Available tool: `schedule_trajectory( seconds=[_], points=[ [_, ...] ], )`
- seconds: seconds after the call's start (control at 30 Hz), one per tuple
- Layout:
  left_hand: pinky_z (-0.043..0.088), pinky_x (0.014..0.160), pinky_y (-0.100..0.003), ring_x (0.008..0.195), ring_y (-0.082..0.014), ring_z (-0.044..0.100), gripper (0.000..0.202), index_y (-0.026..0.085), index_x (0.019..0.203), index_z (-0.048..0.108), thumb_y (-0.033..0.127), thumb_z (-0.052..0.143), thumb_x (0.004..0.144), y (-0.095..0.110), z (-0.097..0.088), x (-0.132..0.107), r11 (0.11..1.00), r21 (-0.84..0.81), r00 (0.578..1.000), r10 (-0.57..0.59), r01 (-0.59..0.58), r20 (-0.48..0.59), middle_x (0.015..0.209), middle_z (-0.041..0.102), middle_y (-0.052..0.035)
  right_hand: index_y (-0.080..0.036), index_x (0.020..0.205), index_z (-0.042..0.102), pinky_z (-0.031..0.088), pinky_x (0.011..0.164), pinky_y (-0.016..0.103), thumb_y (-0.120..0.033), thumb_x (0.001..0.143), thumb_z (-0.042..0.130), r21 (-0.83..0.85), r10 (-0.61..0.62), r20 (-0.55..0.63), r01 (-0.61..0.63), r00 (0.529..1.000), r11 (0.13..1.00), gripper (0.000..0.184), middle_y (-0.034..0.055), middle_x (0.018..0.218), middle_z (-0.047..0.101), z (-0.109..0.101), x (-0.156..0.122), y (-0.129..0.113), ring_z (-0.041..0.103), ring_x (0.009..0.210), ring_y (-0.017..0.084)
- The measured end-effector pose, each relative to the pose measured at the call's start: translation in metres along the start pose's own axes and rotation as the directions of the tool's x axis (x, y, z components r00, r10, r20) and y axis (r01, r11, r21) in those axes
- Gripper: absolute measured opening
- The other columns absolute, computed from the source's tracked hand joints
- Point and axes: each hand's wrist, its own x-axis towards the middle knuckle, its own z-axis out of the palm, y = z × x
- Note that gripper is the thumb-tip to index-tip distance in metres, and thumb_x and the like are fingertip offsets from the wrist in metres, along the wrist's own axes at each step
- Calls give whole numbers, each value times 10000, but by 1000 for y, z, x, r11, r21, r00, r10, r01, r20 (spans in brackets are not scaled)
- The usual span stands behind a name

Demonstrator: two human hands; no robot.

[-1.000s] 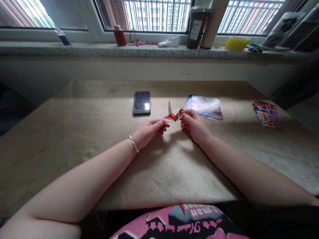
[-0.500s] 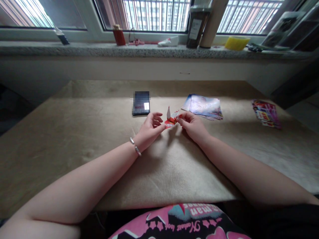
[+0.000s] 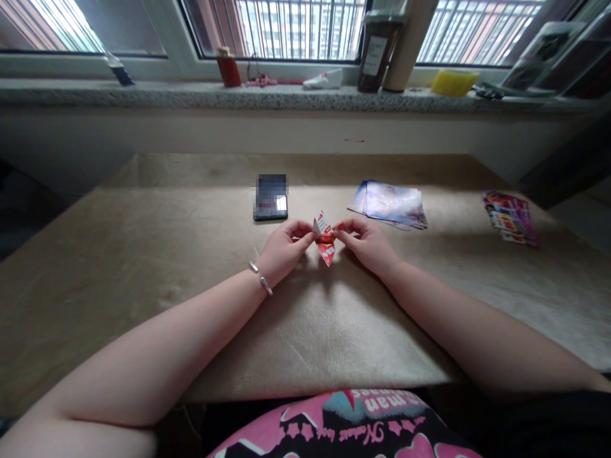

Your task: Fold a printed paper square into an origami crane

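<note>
Between my two hands, just above the table, is a small folded paper piece, red with white printed parts and pointed flaps at top and bottom. My left hand pinches its left side between thumb and fingers, and a silver bangle sits on that wrist. On the other side, my right hand grips the right edge with thumb and forefinger. The fingertips cover part of the folds, so the exact shape is hard to make out.
A dark phone-like device lies beyond my left hand. Printed sheets are stacked beyond my right hand, and colourful cards lie far right. On the sill stand a red lighter, a dark jar and yellow tape.
My left hand has closed from loose, spread fingers onto the paper's left side. The folded paper has turned, with one point now facing down toward me.
</note>
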Motion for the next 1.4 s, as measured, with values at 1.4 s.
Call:
schedule_trajectory(
  seconds=[1.4],
  points=[
    [493, 694, -243, 720, -101, 594, 466, 166, 1161, 391, 174, 645, 771, -1, 3, -3, 993, -62, 989, 108, -102, 100, 772, 568, 22, -199, 793, 605, 399, 624, 262, -395, 686, 657, 302, 156, 68, -169, 985, 938, 229, -5, 781, 647, -1, 0, -2, 556, 695, 129]
  ],
)
